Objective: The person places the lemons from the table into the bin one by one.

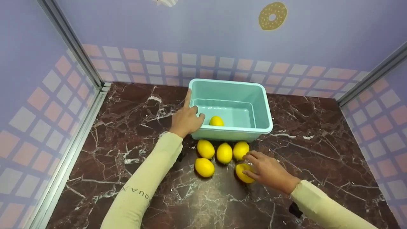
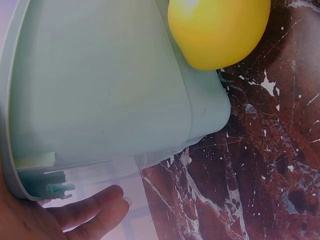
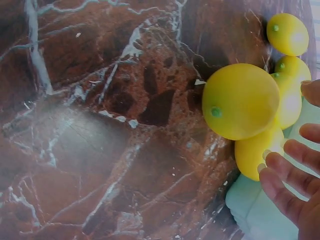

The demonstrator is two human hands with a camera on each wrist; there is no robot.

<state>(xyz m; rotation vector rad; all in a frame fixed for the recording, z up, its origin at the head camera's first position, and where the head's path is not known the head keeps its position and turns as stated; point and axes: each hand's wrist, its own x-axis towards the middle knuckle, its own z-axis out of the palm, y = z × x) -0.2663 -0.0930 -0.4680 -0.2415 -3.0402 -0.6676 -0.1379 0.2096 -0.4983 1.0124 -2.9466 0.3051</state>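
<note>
My left hand (image 1: 187,121) holds the front left corner of a light teal plastic bin (image 1: 232,128), with one finger straight along its left rim. Inside the bin lies one lemon (image 1: 216,121). In the left wrist view, fingers (image 2: 95,212) reach past the bin's outer wall. My right hand (image 1: 267,168) hovers over the nearer right lemon (image 1: 243,171), fingers spread around it. The right wrist view shows a gap between that lemon (image 3: 240,102) and the fingertips (image 3: 272,172). Three lemons line the bin's front: left (image 1: 206,149), middle (image 1: 224,153), right (image 1: 241,150). Another lemon (image 1: 204,167) sits nearer, at left.
A dark red-brown marbled tabletop (image 1: 133,178) carries everything. Purple panels stand behind (image 1: 203,31) and at both sides, with metal corner posts (image 1: 73,41). The bin stands close to the back panel.
</note>
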